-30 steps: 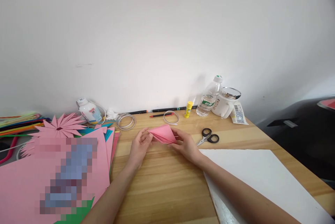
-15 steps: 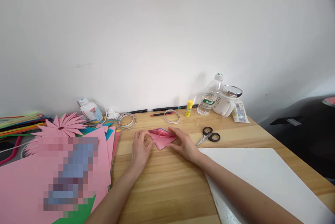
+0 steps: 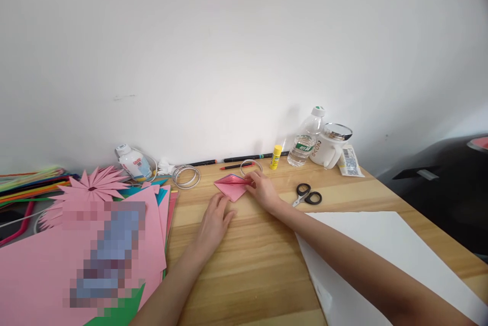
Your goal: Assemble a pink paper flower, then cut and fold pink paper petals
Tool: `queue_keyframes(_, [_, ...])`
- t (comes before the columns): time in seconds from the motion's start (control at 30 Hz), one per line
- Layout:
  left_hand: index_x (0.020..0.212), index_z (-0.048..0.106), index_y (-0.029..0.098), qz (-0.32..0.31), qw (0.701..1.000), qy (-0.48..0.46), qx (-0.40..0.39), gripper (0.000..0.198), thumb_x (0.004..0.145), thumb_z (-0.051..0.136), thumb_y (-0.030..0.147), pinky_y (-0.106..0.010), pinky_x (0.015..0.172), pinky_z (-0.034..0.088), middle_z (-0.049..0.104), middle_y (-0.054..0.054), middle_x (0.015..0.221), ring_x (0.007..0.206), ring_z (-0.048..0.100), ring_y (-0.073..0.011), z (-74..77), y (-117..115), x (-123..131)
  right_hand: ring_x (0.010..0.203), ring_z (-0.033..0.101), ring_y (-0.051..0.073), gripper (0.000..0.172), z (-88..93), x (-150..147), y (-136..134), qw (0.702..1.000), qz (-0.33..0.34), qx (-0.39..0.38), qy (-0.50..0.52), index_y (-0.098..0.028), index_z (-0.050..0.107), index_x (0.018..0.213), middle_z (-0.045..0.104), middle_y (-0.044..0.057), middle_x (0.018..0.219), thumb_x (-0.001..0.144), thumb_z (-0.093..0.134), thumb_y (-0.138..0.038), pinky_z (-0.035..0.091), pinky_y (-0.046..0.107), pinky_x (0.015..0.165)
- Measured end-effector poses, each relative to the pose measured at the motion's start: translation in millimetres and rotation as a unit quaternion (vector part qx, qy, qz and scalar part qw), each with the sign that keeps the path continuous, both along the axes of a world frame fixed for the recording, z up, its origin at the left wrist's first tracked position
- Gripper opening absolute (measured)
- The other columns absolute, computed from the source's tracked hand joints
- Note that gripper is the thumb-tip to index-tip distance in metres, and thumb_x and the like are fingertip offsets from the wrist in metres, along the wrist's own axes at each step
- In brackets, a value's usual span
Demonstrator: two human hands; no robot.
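A folded pink paper piece point(image 3: 231, 186) lies on the wooden table point(image 3: 244, 255) in front of me. My right hand point(image 3: 262, 189) pinches its right corner, fingers closed on the paper. My left hand point(image 3: 214, 224) rests flat on the table just below and left of the paper, fingers stretched out, holding nothing.
Pink and coloured sheets point(image 3: 57, 260) and a pink paper flower point(image 3: 91, 186) lie at the left. Black scissors point(image 3: 308, 196) and a large white sheet point(image 3: 381, 265) are at the right. Wire rings point(image 3: 185, 175), a glue stick point(image 3: 275, 156), a water bottle point(image 3: 306, 138) and a white mug point(image 3: 330, 145) stand along the wall.
My left hand let go of the pink paper and dropped flat onto the table. My right hand slid the paper a little farther away.
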State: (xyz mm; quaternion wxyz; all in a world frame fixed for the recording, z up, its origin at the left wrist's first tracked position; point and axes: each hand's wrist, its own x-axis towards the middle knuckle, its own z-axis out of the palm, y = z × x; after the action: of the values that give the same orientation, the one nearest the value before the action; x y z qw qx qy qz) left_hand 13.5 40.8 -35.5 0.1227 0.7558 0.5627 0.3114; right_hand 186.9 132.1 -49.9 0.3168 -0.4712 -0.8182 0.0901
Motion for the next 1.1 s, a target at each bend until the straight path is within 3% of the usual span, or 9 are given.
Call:
queue_keyframes(0.1, [0.104, 0.052, 0.021, 0.006, 1.000, 0.000, 0.009, 0.026, 0.079, 0.052, 0.013, -0.038, 0.090, 0.042, 0.052, -0.007, 0.108, 0.103, 0.051, -0.0213, -2.4, 0, 0, 0.069, 0.055, 0.016, 0.005, -2.8, 0, 2, 0.999, 0.000, 0.029, -0.026, -0.016, 0.060, 0.081, 0.058, 0.004, 0.079, 0.080, 0.055, -0.017, 0.041, 0.025, 0.057])
queue_keyframes(0.33, [0.104, 0.052, 0.019, 0.012, 1.000, -0.002, 0.024, 0.028, 0.078, 0.049, 0.010, -0.039, 0.089, 0.043, 0.054, -0.008, 0.106, 0.102, 0.052, -0.0218, -7.1, 1, 0, 0.078, 0.057, 0.017, 0.021, -4.0, 5, -5, 0.991, 0.039, 0.101, -0.079, -0.018, 0.063, 0.080, 0.063, 0.007, 0.090, 0.087, 0.044, -0.016, 0.042, 0.024, 0.061])
queue_keyframes(0.5, [0.103, 0.051, 0.018, 0.041, 0.998, -0.027, 0.043, 0.026, 0.078, 0.050, 0.011, -0.040, 0.088, 0.043, 0.056, -0.009, 0.105, 0.102, 0.052, -0.0227, -2.4, 0, 0, 0.089, 0.056, 0.020, 0.022, 0.0, 8, -11, 0.984, 0.066, 0.139, -0.091, -0.019, 0.064, 0.095, 0.061, 0.009, 0.113, 0.088, 0.043, -0.017, 0.046, 0.030, 0.069])
queue_keyframes(0.6, [0.097, 0.051, 0.016, 0.099, 0.988, -0.102, 0.068, 0.018, 0.080, 0.051, 0.022, -0.040, 0.083, 0.044, 0.058, -0.009, 0.097, 0.094, 0.055, -0.0223, 7.2, 0, 1, 0.093, 0.056, 0.021, 0.022, 8.9, 10, -20, 0.985, 0.068, 0.152, -0.036, -0.020, 0.064, 0.098, 0.061, 0.008, 0.115, 0.088, 0.045, -0.021, 0.047, 0.032, 0.073])
queue_keyframes(0.67, [0.095, 0.051, 0.016, 0.151, 0.964, -0.207, 0.073, 0.022, 0.080, 0.052, 0.032, -0.037, 0.077, 0.046, 0.059, -0.008, 0.089, 0.085, 0.057, -0.0210, 15.5, 0, 1, 0.088, 0.059, 0.020, 0.021, 17.0, 11, -29, 0.989, 0.067, 0.126, 0.046, -0.021, 0.066, 0.093, 0.066, 0.007, 0.104, 0.088, 0.046, -0.026, 0.048, 0.031, 0.073])
queue_keyframes(0.73, [0.102, 0.049, 0.016, 0.159, 0.927, -0.339, 0.039, 0.035, 0.077, 0.055, 0.039, -0.033, 0.072, 0.048, 0.060, -0.009, 0.091, 0.083, 0.059, -0.0197, 23.1, 1, 3, 0.077, 0.061, 0.018, 0.022, 24.3, 12, -41, 0.989, 0.058, 0.059, 0.121, -0.021, 0.067, 0.087, 0.069, 0.005, 0.088, 0.087, 0.047, -0.030, 0.048, 0.029, 0.067])
queue_keyframes(0.83, [0.106, 0.050, 0.013, 0.060, 0.873, -0.477, -0.076, 0.045, 0.077, 0.052, 0.047, -0.031, 0.064, 0.049, 0.063, -0.010, 0.091, 0.077, 0.062, -0.0193, 29.0, 1, 5, 0.061, 0.060, 0.017, 0.024, 29.5, 11, -61, 0.981, 0.033, -0.038, 0.185, -0.019, 0.067, 0.078, 0.068, 0.005, 0.073, 0.084, 0.049, -0.034, 0.048, 0.028, 0.057])
queue_keyframes(0.93, [0.096, 0.056, 0.011, -0.007, 0.850, -0.503, -0.157, 0.043, 0.075, 0.055, 0.048, -0.029, 0.064, 0.048, 0.065, -0.009, 0.084, 0.075, 0.062, -0.0187, 28.2, 0, 8, 0.062, 0.060, 0.018, 0.021, 27.3, 9, -77, 0.970, 0.017, -0.093, 0.225, -0.019, 0.066, 0.077, 0.068, 0.005, 0.075, 0.080, 0.053, -0.035, 0.049, 0.029, 0.057])
queue_keyframes(1.1, [0.092, 0.059, 0.012, -0.041, 0.850, -0.471, -0.233, 0.037, 0.067, 0.068, 0.038, -0.028, 0.069, 0.047, 0.068, -0.007, 0.085, 0.078, 0.061, -0.0178, 23.0, -4, 11, 0.064, 0.059, 0.017, 0.021, 20.8, 8, -88, 0.933, 0.009, -0.196, 0.301, -0.018, 0.064, 0.078, 0.066, 0.004, 0.075, 0.077, 0.055, -0.038, 0.047, 0.027, 0.056])
